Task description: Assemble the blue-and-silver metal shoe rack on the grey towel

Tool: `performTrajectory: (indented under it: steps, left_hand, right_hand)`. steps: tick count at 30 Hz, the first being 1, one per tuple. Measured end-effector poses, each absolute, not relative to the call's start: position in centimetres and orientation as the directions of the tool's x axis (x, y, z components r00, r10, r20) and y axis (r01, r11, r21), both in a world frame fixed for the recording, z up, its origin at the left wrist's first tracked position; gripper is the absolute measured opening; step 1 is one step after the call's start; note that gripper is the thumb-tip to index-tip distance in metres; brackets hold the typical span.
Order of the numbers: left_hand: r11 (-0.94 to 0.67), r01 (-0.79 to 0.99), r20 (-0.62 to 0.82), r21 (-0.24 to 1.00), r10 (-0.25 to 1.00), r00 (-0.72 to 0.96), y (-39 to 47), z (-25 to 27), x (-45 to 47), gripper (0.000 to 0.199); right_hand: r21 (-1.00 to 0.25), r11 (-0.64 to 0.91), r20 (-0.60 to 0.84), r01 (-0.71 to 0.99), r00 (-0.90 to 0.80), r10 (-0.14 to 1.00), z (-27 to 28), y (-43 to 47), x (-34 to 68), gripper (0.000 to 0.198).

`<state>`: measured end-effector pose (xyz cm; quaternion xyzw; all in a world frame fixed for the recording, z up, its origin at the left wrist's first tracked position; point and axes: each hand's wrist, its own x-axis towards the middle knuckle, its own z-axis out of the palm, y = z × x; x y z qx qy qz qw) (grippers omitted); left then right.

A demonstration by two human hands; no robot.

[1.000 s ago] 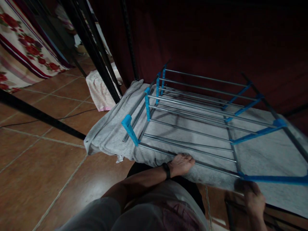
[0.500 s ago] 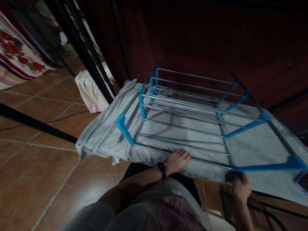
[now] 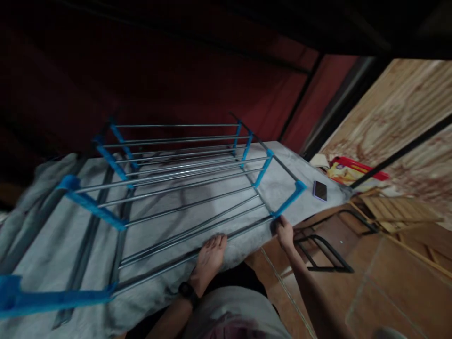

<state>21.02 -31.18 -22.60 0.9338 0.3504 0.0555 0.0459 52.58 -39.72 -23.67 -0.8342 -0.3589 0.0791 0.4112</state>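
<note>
A shoe rack of grey metal tubes and blue plastic brackets (image 3: 263,172) lies across a grey cloth-covered surface (image 3: 289,162). My left hand (image 3: 212,252), a dark band on its wrist, is closed over the rack's front tube (image 3: 158,272) near its middle. At the front right corner, just under the blue corner bracket (image 3: 287,200), my right hand (image 3: 285,233) is closed against the rack. A small dark patch shows by its fingertips, too blurred to name. Several thin tubes run side to side between the brackets.
A phone (image 3: 319,190) lies on the cloth right of the rack. Beyond stand a red and yellow packet (image 3: 353,170) and a wooden slatted piece (image 3: 399,214). A black metal frame (image 3: 325,254) rests on the tiled floor at right. Dark red cloth (image 3: 176,80) hangs behind.
The view has swung right, bringing the phone, packet and wooden piece fully in. Both hands keep to the same places on the rack: front tube and right corner.
</note>
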Motion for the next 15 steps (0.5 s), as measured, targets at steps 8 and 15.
performTrajectory:
  steps: [8,15]
  left_hand:
    - [-0.755,0.648,0.029,0.1,0.653,0.757,-31.0,-22.15,21.16,0.045]
    - [-0.754,0.642,0.04,0.139,0.653,0.757,-30.82,-21.75,21.29,0.039]
  right_hand:
    - [-0.777,-0.401,0.153,0.486,0.763,0.628,-24.61,-39.71,52.56,0.032]
    - [-0.781,-0.412,0.144,0.47,0.777,0.613,-24.63,-39.55,52.4,0.042]
